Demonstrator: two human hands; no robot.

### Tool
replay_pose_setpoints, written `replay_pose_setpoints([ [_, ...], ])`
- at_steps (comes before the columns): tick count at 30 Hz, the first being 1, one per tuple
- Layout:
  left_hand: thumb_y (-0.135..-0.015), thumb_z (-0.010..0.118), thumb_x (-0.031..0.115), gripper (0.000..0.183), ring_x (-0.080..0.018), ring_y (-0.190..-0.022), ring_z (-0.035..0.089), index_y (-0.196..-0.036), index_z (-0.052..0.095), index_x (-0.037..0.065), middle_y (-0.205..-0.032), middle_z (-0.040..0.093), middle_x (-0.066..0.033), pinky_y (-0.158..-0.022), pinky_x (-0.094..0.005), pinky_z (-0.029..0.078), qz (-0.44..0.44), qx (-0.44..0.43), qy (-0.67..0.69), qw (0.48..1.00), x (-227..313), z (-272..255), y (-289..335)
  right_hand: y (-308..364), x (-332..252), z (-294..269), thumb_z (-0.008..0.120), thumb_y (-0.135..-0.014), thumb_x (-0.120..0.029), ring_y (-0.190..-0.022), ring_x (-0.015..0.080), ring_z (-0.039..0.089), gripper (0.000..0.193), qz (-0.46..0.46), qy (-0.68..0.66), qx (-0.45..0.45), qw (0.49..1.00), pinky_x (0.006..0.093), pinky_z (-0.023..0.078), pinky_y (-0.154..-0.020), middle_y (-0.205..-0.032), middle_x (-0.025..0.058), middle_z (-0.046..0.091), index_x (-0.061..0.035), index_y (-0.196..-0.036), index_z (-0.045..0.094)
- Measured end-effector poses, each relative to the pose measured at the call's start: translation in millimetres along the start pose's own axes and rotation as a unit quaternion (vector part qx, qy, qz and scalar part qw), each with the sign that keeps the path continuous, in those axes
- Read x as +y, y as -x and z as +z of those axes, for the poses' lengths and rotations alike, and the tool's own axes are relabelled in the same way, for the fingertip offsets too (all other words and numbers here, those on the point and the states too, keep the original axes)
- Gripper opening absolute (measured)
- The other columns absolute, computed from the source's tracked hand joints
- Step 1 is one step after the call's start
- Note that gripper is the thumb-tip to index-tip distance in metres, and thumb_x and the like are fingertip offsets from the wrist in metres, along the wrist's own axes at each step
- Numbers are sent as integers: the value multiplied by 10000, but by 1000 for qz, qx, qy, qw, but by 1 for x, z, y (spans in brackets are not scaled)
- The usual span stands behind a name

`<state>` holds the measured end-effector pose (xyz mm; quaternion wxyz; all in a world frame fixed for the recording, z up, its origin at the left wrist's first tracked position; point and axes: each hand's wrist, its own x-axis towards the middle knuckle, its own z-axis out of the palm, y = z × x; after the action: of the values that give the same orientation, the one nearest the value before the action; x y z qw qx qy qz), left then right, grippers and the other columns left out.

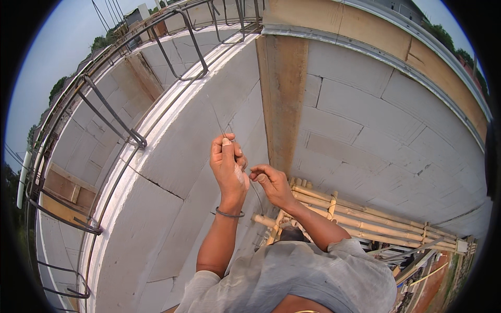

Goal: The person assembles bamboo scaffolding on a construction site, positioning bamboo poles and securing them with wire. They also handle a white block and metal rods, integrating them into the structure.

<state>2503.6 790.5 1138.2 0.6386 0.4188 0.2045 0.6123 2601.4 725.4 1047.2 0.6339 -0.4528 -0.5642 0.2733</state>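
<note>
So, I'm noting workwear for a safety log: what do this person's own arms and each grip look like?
Both forearms are bare below short, loose grey sleeves. The left grip is an ungloved hand with a whitish, dusty-looking smear, and a thin dark band circles that wrist. The right grip is ungloved too, with no wristband showing.

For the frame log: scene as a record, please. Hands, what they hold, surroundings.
Left hand: grip closed on a thin wire, pinched at fingertips
Right hand: just right of and below the left, fingers curled; hold on wire unclear
Left wrist: dark band
Left side: bent steel bars along the top of a pale block wall
Ahead: upright brown board
Lower right: bamboo poles
</note>
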Motion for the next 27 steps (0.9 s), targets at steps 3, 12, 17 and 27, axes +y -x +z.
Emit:
replay_pose_setpoints([
  [3,-994,454,119,124,-32,-465,342,-1003,547,37,-741,511,-12,-412,-189,288,18,32,-11,999,-10,12,-15,-57,-18,-18,536,-988,-327,-815,144,632,371,-58,26,-38,997,296,520,-730,-883,77,665,29,-1062,612],
  [12,-993,457,110,131,-21,-475,348,-977,563,33,-746,496,-4,-415,-176,288,32,105,-46,993,-34,32,-42,-301,-63,-57,638,-901,-164,-681,171,651,191,-257,222,28,940,316,517,-616,-786,112,660,-21,-1025,665],
  [17,-995,448,106,135,-21,-483,340,-974,561,34,-734,486,-2,-419,-176,282,20,129,-47,990,-45,31,-42,-452,-33,-14,584,-877,-174,-869,340,671,229,-240,530,-162,797,405,538,-762,-932,140,697,-40,-1027,692],
  [27,-994,464,117,146,-29,-521,352,-978,573,19,-712,477,-6,-443,-183,297,52,243,-173,953,-44,-2,-16,-501,-23,94,538,-840,-88,-961,342,674,237,-209,517,-192,808,443,552,-799,-1016,158,701,-62,-971,734],
])
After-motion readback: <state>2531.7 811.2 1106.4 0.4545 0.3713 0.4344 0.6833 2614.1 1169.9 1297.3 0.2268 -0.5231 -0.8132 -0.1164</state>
